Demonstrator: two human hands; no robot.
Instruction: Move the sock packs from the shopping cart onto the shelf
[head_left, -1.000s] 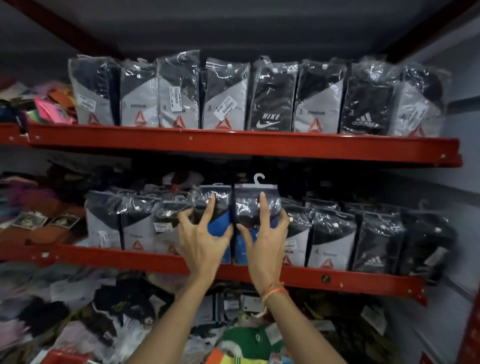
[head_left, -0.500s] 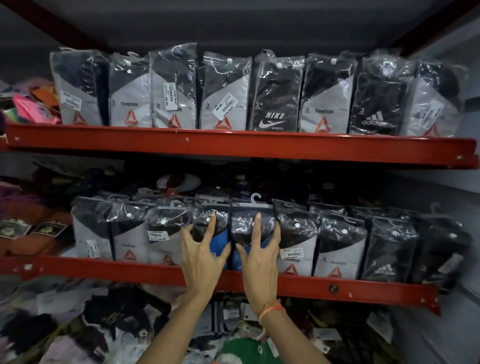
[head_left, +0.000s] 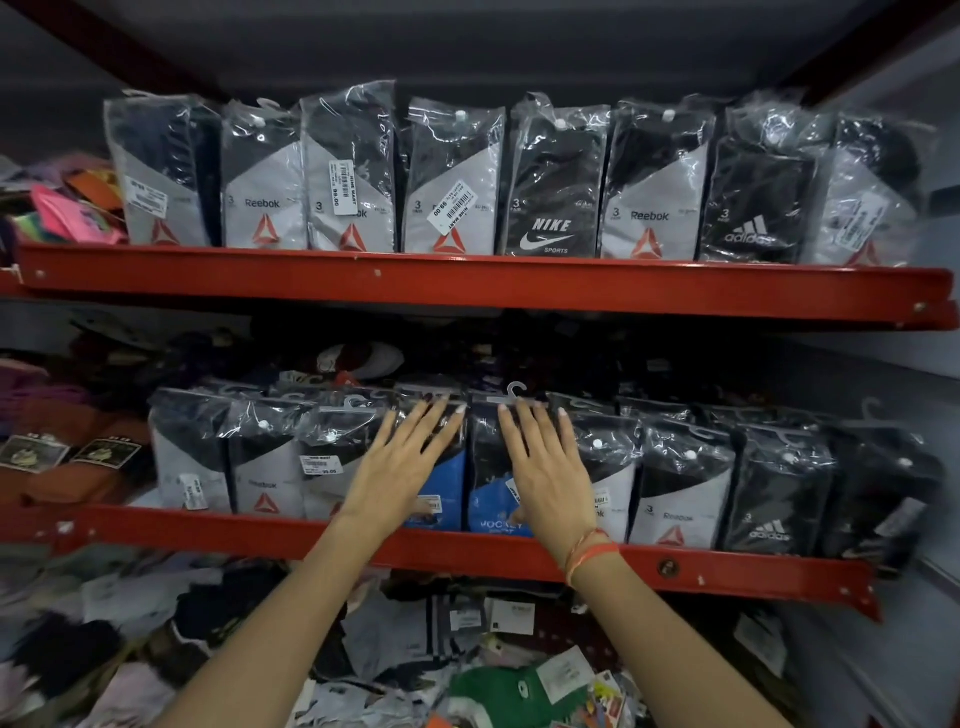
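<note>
Two black-and-blue sock packs stand upright side by side in the middle row of the red shelf (head_left: 467, 553). My left hand (head_left: 400, 462) lies flat, fingers spread, against the front of the left blue pack (head_left: 444, 486). My right hand (head_left: 545, 462) rests flat in the same way on the right blue pack (head_left: 488, 493), which has a white hook on top. Neither hand grips anything. Grey Reebok packs (head_left: 265, 467) and black Adidas packs (head_left: 774, 483) flank them. The shopping cart is out of view.
The upper red shelf (head_left: 467, 283) holds a full row of Reebok, Nike and Adidas packs. Loose socks and a green item (head_left: 498, 691) lie piled below. Coloured garments (head_left: 67, 208) sit at the left. A grey wall closes the right side.
Both hands have flattened from curled fingers gripping the pack sides to open palms pressed on the fronts. The two blue packs sit deeper in the row. The view has come closer.
</note>
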